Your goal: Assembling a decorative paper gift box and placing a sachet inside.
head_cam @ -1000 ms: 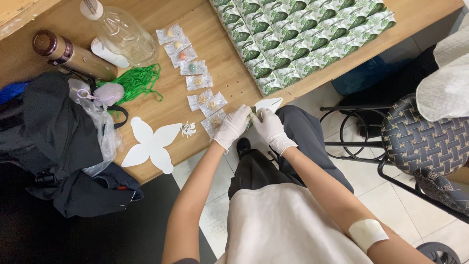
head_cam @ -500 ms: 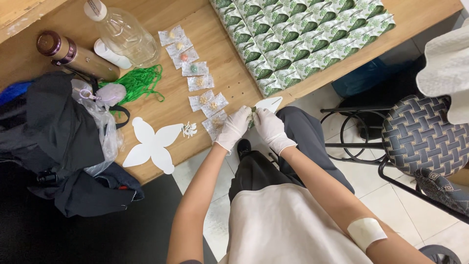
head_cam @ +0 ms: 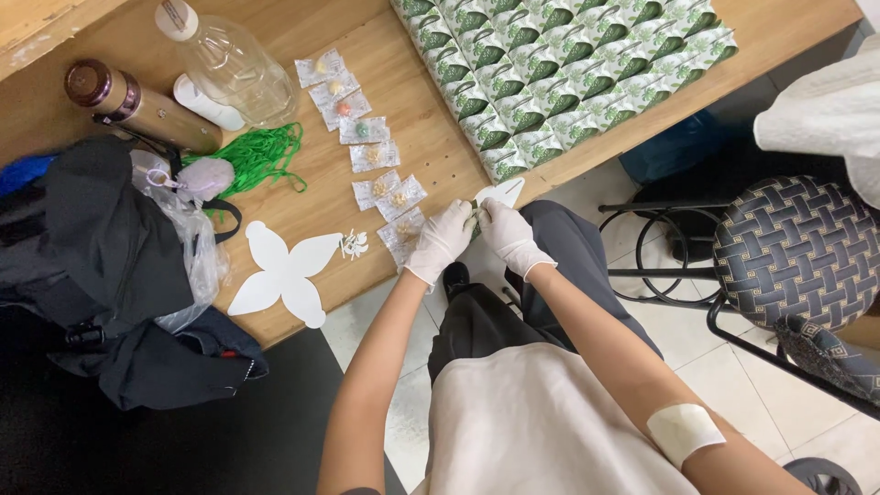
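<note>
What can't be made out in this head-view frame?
- Item between the left hand and right hand: gloved fingers cover it.
- Contents of the small clear packets: too small.
- White paper piece: partly behind the right hand.
- Stack of green patterned boxes: cut off by the top edge.

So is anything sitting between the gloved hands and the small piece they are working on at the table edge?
Nothing visible does. The left hand and right hand, both in white gloves, already meet on a small greenish-white piece at the wooden table's edge. The white card cut-out lies just behind, and the clear plastic sachets lie beside the left hand.
</note>
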